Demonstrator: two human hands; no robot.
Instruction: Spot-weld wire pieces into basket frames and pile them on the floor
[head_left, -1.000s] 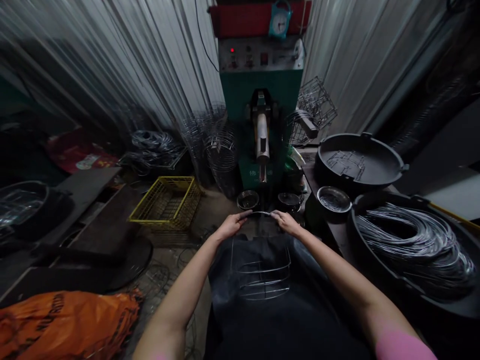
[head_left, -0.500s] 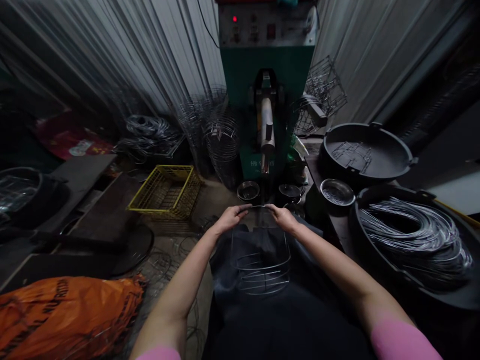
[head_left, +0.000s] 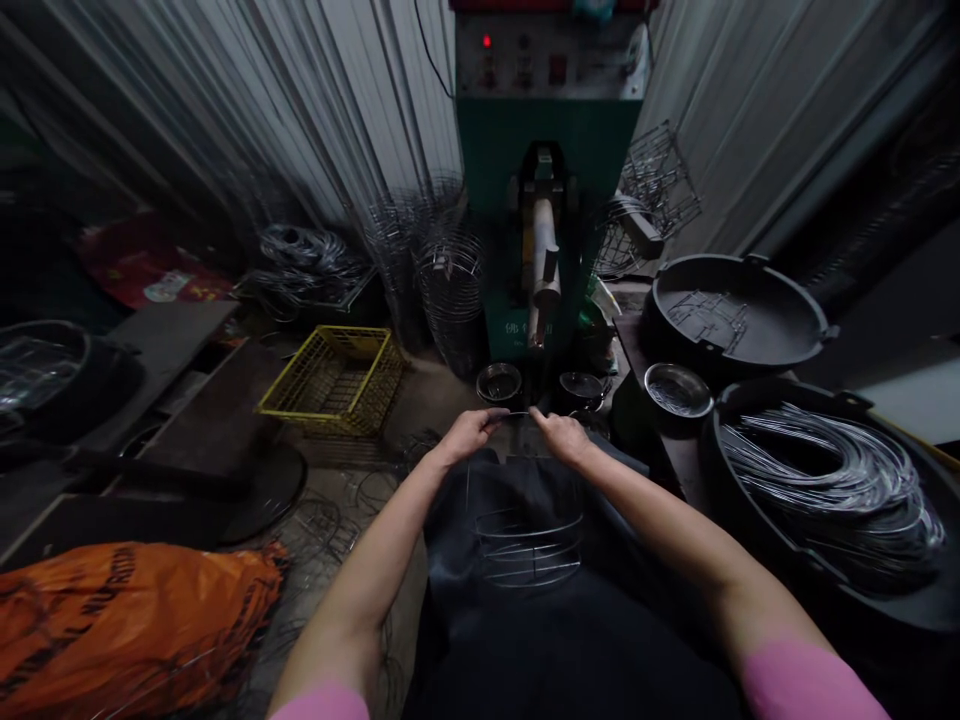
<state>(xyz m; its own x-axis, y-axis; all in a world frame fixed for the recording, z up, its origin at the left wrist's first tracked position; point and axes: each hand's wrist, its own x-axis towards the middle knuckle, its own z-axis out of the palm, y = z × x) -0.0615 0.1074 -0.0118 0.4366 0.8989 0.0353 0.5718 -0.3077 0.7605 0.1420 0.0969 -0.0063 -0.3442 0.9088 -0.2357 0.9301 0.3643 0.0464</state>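
Both my hands pinch the far edge of a curved wire frame (head_left: 534,566), one on each side of its middle. My left hand (head_left: 472,434) is closed on the left part of that edge. Opposite it, my right hand (head_left: 562,436) is closed on the right part, with a small gap between the fingertips. The frame's rounded wires hang toward me over a dark apron (head_left: 570,640). Beyond the hands stands a green machine (head_left: 480,150) with a rod-like arm (head_left: 544,240) pointing down toward me; the hands are below and in front of it.
Two small metal bowls, a left one (head_left: 499,380) and a right one (head_left: 581,386), sit under the machine. A yellow wire basket (head_left: 330,375) is at left, an orange sack (head_left: 150,630) nearer. At right are a large black pan (head_left: 780,345) and a wire bundle (head_left: 847,480).
The surroundings have shifted slightly right in view. My fingertips look a little closer together on the wire edge; the grip is otherwise the same.
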